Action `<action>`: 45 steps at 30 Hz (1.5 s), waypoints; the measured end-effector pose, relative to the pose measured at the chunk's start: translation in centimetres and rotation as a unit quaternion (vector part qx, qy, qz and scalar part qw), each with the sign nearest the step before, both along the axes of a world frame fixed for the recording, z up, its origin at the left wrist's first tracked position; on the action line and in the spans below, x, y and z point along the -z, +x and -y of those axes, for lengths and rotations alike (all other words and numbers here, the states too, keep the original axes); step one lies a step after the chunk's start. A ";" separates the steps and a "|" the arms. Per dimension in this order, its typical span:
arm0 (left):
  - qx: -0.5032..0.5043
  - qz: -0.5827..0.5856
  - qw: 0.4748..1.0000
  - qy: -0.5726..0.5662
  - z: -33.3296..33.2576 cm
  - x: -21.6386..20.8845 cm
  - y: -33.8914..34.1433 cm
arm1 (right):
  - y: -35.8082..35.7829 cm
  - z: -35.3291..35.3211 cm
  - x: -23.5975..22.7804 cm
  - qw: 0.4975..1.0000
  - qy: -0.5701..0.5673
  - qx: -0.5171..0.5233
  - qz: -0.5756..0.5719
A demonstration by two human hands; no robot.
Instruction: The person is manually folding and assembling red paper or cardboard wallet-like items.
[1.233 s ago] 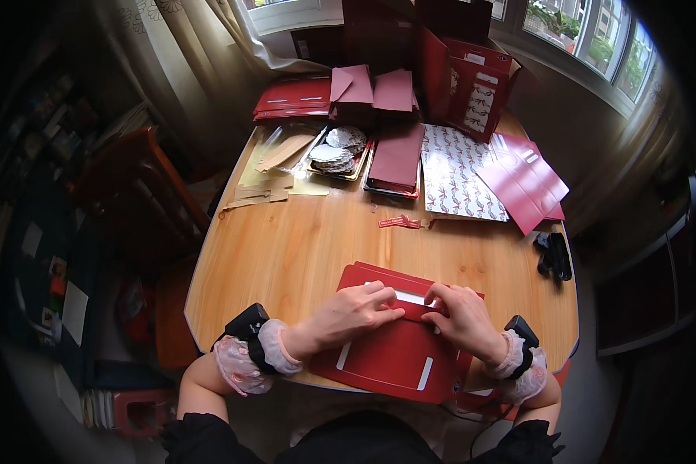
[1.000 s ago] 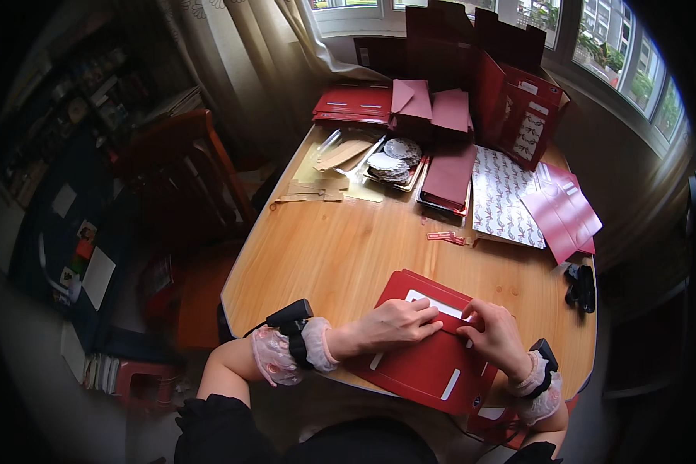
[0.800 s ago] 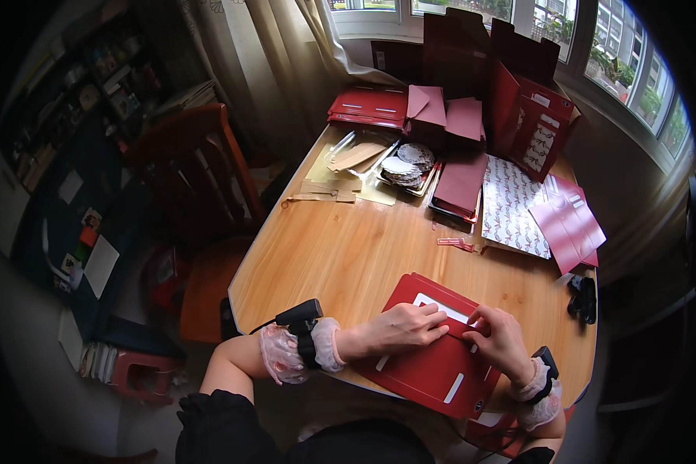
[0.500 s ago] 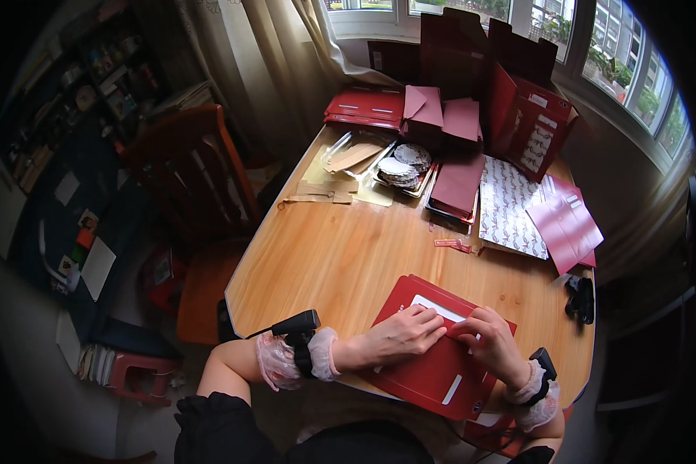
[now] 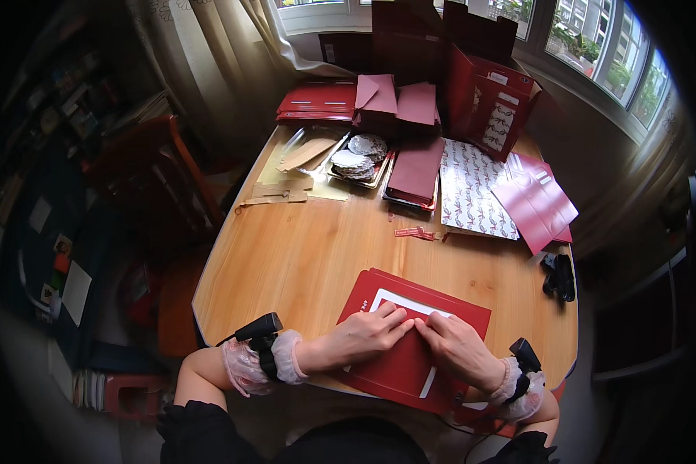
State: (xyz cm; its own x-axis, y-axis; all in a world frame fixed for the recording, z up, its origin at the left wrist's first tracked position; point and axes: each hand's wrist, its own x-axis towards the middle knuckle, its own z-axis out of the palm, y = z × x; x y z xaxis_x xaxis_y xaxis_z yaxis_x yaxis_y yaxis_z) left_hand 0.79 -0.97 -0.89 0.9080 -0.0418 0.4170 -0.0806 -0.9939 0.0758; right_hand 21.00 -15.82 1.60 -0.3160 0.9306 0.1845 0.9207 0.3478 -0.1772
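Note:
A flat red cardboard folder lies at the table's near edge, under both my hands. A white band outlines a rectangle in its middle, with a red card panel inside. My left hand rests over this panel, its fingers bent and closed at the panel's upper edge. Beside it, almost touching at the thumbs, my right hand has its fingers pinched on the same edge. My fingers hide the exact grip points. Both wrists carry lacy cuffs and black straps.
Along the back stand red folders, pink-red card stacks, a tray of round white labels and brown paper strips. A tall red box, a patterned sheet and a black object are on the right.
The view has shifted, so the table sits further left. My hands have moved closer together over the red panel, and more of the white band shows around it.

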 end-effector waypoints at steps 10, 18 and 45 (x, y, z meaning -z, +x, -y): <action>-0.018 -0.013 0.999 0.029 0.2 0.2 0.0 | -2.4 1.8 0.0 0.971 0.013 0.026 0.237; -0.033 0.001 0.998 0.060 0.7 -0.2 0.0 | -2.2 2.5 -0.1 0.980 -0.005 0.069 0.189; -0.142 -0.012 0.980 0.137 2.4 1.3 0.2 | -0.3 1.0 -1.4 0.979 -0.022 0.116 0.167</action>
